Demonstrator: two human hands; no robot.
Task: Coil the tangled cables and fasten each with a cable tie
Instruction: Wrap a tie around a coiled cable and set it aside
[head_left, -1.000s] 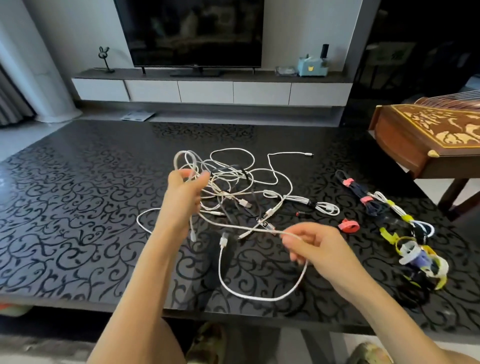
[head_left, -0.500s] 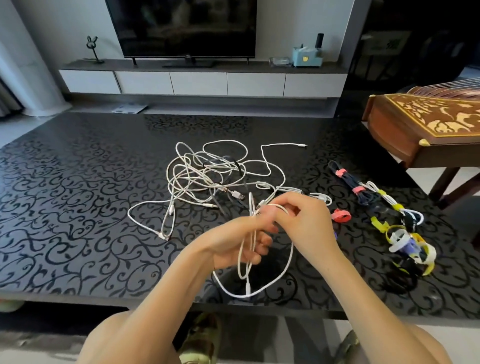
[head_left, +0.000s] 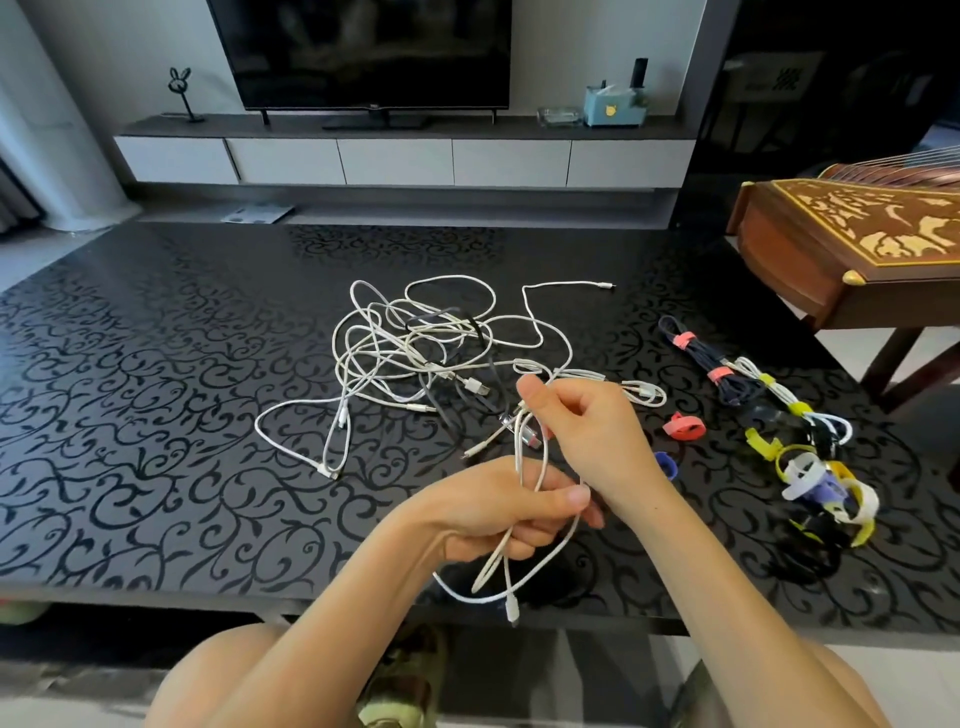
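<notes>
Left of centre the tangled cables (head_left: 415, 353) sit heaped on the dark surface (head_left: 156, 415), and one white cable (head_left: 512, 610) is out of them now, hanging in loops over the lower-middle edge. My left hand (head_left: 488, 514), up at the heap a second ago, has dropped to lower centre, its fingers (head_left: 569, 493) curled round those loops. Just above it my right hand (head_left: 592, 431) has swung in, fingers (head_left: 532, 397) pinching the strand for another turn. So the coil's begun, with the cable ties (head_left: 685, 427) waiting at right beside two bundles (head_left: 727, 376) already fastened.
</notes>
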